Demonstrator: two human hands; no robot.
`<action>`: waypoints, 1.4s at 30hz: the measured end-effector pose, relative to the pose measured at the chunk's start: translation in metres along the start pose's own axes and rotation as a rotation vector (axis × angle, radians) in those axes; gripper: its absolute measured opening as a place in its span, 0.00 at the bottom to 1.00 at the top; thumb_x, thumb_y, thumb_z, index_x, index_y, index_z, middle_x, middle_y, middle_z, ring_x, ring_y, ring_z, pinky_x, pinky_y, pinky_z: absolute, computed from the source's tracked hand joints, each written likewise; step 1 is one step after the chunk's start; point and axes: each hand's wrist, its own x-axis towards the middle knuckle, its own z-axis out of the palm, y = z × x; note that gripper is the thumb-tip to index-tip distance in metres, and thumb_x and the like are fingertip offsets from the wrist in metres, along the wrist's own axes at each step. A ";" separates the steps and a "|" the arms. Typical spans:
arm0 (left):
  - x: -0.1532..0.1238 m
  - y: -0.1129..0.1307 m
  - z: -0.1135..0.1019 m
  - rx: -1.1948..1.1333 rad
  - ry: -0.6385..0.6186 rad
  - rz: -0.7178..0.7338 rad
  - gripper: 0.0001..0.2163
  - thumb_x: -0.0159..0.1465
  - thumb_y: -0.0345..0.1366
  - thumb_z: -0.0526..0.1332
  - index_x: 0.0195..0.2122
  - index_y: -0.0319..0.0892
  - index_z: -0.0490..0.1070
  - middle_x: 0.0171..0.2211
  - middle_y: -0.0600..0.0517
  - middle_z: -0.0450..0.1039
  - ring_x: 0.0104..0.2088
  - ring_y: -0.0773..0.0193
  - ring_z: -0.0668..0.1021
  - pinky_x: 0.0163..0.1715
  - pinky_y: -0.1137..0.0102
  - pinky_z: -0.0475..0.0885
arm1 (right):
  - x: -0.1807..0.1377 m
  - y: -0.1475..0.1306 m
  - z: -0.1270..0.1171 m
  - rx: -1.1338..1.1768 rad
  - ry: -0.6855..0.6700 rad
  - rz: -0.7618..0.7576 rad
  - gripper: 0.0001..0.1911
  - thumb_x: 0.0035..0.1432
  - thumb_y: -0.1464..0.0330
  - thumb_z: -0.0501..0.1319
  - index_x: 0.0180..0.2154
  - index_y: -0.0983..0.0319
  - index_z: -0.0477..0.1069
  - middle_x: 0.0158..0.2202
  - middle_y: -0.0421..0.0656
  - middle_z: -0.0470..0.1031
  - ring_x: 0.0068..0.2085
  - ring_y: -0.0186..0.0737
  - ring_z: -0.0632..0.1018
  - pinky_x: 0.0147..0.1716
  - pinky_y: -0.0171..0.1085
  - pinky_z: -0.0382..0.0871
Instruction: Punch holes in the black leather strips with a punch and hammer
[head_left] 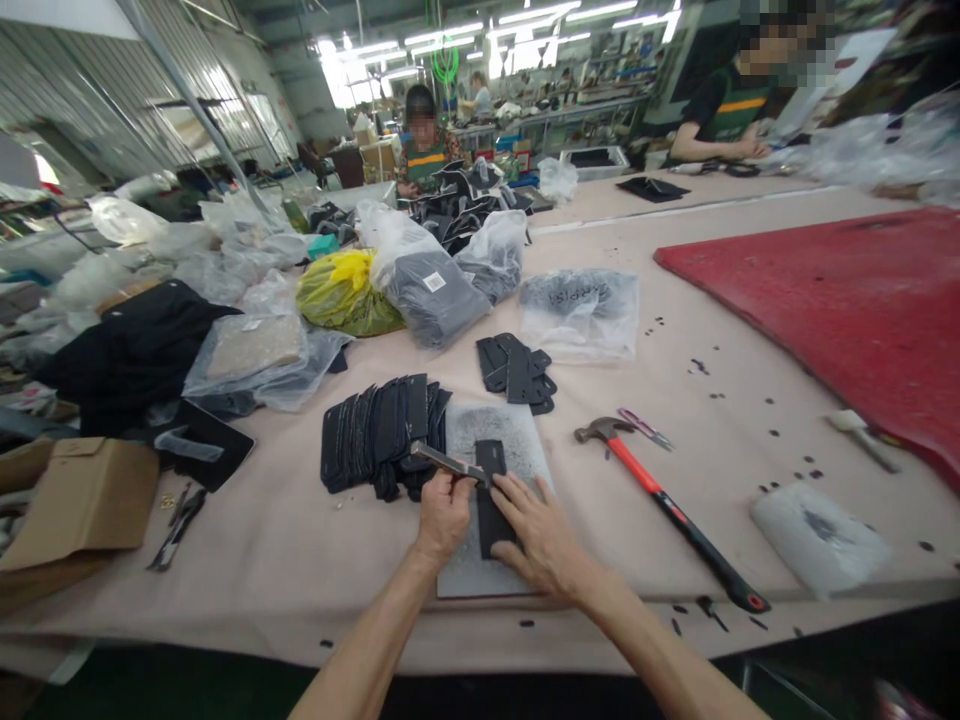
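1. At the far left of the desk (285, 550), an open cardboard box (105, 495) sits near a dark hand tool (178, 532).
2. Next comes a clear bag (259, 350) around something tan; the small label on it is too tiny to read.
3. A knotted yellow bag (349, 295) stands behind, just beside a plastic-wrapped grey bundle (435, 300). The bundle bears a white label (434, 282) with a dark, code-like print I can't make out.
4. In front of these, a row of black pieces (375, 435) stands packed together, beside my work.
5. My left grip (445, 515) is closed around a slim metal tool (442, 458), its tip end resting by the black strip.
6. That black strip (492, 520) lies lengthwise before me on a pale, speckled board (529, 440); a faint mark near its far end is illegible.
7. My right grip (544, 535) is open, fingers spread and pressing on the strip.
8. Beyond, a translucent bag (581, 330) carries dark lettering that looks like "RPISA", its beginning unclear.
9. To the right lie a red-and-black hammer (667, 500), small snips (646, 428) and a big red sheet (832, 290).
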 end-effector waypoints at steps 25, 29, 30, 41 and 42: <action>-0.004 -0.010 0.005 0.071 -0.135 0.038 0.09 0.64 0.32 0.57 0.40 0.41 0.78 0.41 0.48 0.81 0.44 0.60 0.80 0.48 0.66 0.75 | 0.038 0.042 -0.009 0.142 0.064 -0.034 0.44 0.55 0.65 0.61 0.68 0.63 0.44 0.68 0.52 0.52 0.69 0.49 0.50 0.65 0.58 0.36; -0.001 -0.009 0.005 0.069 -0.108 0.010 0.09 0.64 0.32 0.57 0.40 0.41 0.77 0.40 0.49 0.81 0.42 0.60 0.81 0.46 0.67 0.76 | 0.040 0.047 -0.010 0.164 0.087 -0.062 0.43 0.53 0.66 0.62 0.67 0.63 0.47 0.68 0.53 0.52 0.68 0.50 0.51 0.64 0.59 0.37; -0.001 -0.009 0.005 0.064 -0.100 0.002 0.09 0.65 0.33 0.57 0.40 0.41 0.77 0.40 0.49 0.81 0.42 0.60 0.81 0.45 0.67 0.76 | 0.039 0.046 -0.010 0.168 0.111 -0.057 0.41 0.52 0.66 0.62 0.65 0.64 0.51 0.67 0.54 0.53 0.68 0.50 0.51 0.64 0.59 0.37; 0.000 -0.012 0.007 0.050 -0.107 -0.006 0.08 0.65 0.32 0.56 0.40 0.42 0.75 0.40 0.50 0.81 0.43 0.61 0.81 0.45 0.69 0.75 | 0.022 0.011 0.004 0.151 0.254 0.212 0.18 0.52 0.75 0.57 0.47 0.58 0.69 0.63 0.47 0.60 0.67 0.54 0.54 0.62 0.62 0.41; 0.000 -0.012 0.007 0.050 -0.104 -0.010 0.08 0.65 0.32 0.56 0.40 0.42 0.75 0.40 0.50 0.81 0.42 0.61 0.81 0.45 0.69 0.75 | 0.021 0.008 0.008 0.151 0.268 0.238 0.19 0.53 0.75 0.57 0.47 0.58 0.69 0.63 0.47 0.61 0.66 0.53 0.54 0.62 0.62 0.41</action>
